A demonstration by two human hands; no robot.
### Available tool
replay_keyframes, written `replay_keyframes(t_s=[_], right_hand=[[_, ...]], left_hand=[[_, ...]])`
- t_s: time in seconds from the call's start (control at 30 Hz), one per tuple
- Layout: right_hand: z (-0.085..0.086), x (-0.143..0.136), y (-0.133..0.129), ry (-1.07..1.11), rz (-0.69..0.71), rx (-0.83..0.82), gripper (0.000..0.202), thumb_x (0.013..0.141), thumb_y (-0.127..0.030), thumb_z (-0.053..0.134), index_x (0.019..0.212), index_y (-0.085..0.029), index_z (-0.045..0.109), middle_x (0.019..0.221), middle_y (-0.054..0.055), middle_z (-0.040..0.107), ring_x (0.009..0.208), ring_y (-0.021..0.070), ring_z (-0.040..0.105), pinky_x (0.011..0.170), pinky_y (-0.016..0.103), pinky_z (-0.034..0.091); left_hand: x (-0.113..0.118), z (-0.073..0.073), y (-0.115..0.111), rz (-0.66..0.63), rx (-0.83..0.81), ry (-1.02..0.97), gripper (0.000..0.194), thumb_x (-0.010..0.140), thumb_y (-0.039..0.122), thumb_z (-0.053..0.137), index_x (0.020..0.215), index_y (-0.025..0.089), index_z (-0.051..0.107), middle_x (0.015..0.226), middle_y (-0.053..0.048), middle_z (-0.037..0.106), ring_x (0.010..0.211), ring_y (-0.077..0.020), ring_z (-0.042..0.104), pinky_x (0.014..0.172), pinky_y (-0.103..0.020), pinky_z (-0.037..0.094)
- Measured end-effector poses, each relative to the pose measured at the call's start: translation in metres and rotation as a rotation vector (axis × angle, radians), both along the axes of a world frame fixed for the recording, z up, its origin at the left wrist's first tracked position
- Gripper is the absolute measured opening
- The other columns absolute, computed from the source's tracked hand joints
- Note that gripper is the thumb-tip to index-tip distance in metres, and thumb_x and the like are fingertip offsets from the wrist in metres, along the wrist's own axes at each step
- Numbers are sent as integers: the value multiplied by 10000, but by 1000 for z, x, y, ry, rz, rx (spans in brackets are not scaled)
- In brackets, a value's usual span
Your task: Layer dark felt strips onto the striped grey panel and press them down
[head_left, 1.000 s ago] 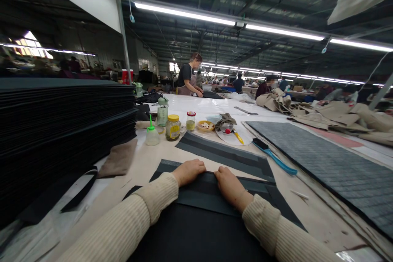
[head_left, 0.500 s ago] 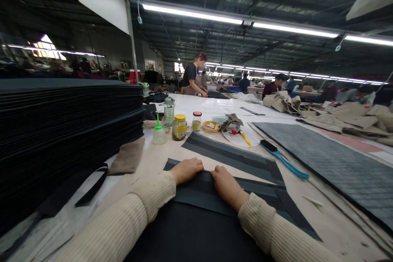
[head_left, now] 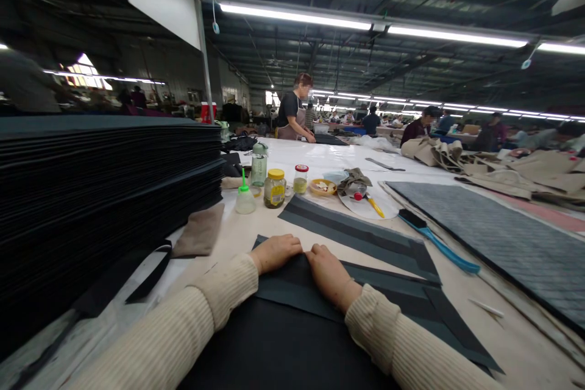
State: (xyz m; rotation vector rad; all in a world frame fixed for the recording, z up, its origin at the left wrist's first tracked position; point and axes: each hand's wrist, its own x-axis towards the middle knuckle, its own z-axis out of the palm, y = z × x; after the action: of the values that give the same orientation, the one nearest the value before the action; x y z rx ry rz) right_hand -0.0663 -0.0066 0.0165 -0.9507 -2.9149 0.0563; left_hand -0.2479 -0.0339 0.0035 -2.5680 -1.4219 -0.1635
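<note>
My left hand (head_left: 276,253) and my right hand (head_left: 329,277) sit close together at the far edge of a dark blue-grey fabric panel (head_left: 286,292). The fingers of both are bent and pinched on that edge, thumbs and fingertips nearly meeting. Darker strips run along the panel toward the right. Under its near side lies a larger black sheet of material (head_left: 283,347). A second dark panel with a strip (head_left: 356,234) rests flat just beyond my hands.
A tall stack of dark sheets (head_left: 105,195) rises at left. Beyond my hands stand a yellow-lidded jar (head_left: 275,190), a red-lidded jar (head_left: 300,180) and a green-tipped squeeze bottle (head_left: 245,200). A blue-handled brush (head_left: 450,250) lies right. A co-worker (head_left: 295,113) stands across the table.
My right hand has shifted slightly left, toward my left hand, along the panel's edge. The surroundings appear farther right in the view.
</note>
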Motion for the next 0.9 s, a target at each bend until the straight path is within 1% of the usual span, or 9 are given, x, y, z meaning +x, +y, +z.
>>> replay_keyframes(t_s=[0.1, 0.17, 0.3, 0.4, 0.53, 0.6, 0.67, 0.83, 0.9], right_hand=[[1, -1, 3, -1, 1, -3, 335, 832, -40, 335, 966, -95, 638, 976, 131, 585, 929, 215, 504, 837, 273, 363], [2, -6, 4, -2, 2, -8, 337, 817, -24, 340, 962, -93, 637, 975, 134, 587, 922, 208, 509, 829, 271, 366], [2, -25, 0, -4, 26, -17, 334, 804, -20, 355, 976, -90, 632, 983, 140, 589, 924, 202, 513, 823, 269, 368], [2, -31, -4, -12, 38, -9, 336, 824, -34, 344, 990, -84, 632, 986, 146, 588, 929, 213, 510, 831, 278, 367], [5, -26, -6, -25, 46, 5, 349, 837, -32, 330, 1015, -93, 625, 996, 131, 589, 943, 212, 507, 838, 270, 367], [7, -26, -6, -32, 44, 10, 345, 832, -26, 331, 1000, -82, 628, 999, 136, 587, 944, 217, 509, 831, 271, 373], [9, -31, -6, -36, 46, 10, 336, 828, -24, 337, 980, -74, 632, 992, 141, 587, 940, 219, 512, 827, 274, 377], [11, -54, -12, -27, 74, 0, 340, 836, -30, 334, 1001, -89, 625, 1000, 127, 585, 944, 202, 512, 837, 260, 373], [11, -59, -14, -25, 86, -2, 338, 843, -37, 331, 1007, -83, 623, 1000, 131, 583, 949, 207, 508, 836, 264, 374]], left_hand=[[-12, 2, -6, 54, -16, -32, 180, 867, 105, 426, 924, 169, 584, 934, -34, 600, 866, -164, 543, 747, -245, 446], [-16, 1, -9, 74, -22, -66, 194, 866, 104, 420, 935, 174, 588, 932, -30, 601, 872, -161, 544, 755, -242, 442], [-16, -1, -9, 68, -18, -65, 210, 864, 96, 412, 944, 173, 591, 954, -37, 599, 894, -167, 541, 754, -243, 440], [-19, -1, -9, 58, -21, -46, 205, 865, 99, 417, 925, 175, 597, 950, -38, 600, 887, -166, 542, 748, -239, 439], [-39, -1, -16, 60, -16, -88, 208, 870, 116, 426, 945, 182, 608, 931, -34, 615, 870, -158, 555, 772, -242, 441], [-50, -1, -22, 93, -1, -118, 221, 866, 109, 430, 974, 182, 608, 948, -36, 621, 881, -156, 559, 786, -244, 441], [-57, -2, -27, 122, 6, -127, 230, 865, 106, 431, 992, 181, 607, 968, -38, 623, 898, -158, 560, 797, -247, 441], [-55, -2, -29, 145, -11, -118, 237, 868, 113, 423, 998, 183, 609, 984, -39, 623, 905, -159, 563, 800, -250, 446], [-56, -1, -29, 144, -19, -129, 239, 868, 117, 422, 999, 181, 611, 992, -42, 622, 913, -160, 561, 809, -253, 445]])
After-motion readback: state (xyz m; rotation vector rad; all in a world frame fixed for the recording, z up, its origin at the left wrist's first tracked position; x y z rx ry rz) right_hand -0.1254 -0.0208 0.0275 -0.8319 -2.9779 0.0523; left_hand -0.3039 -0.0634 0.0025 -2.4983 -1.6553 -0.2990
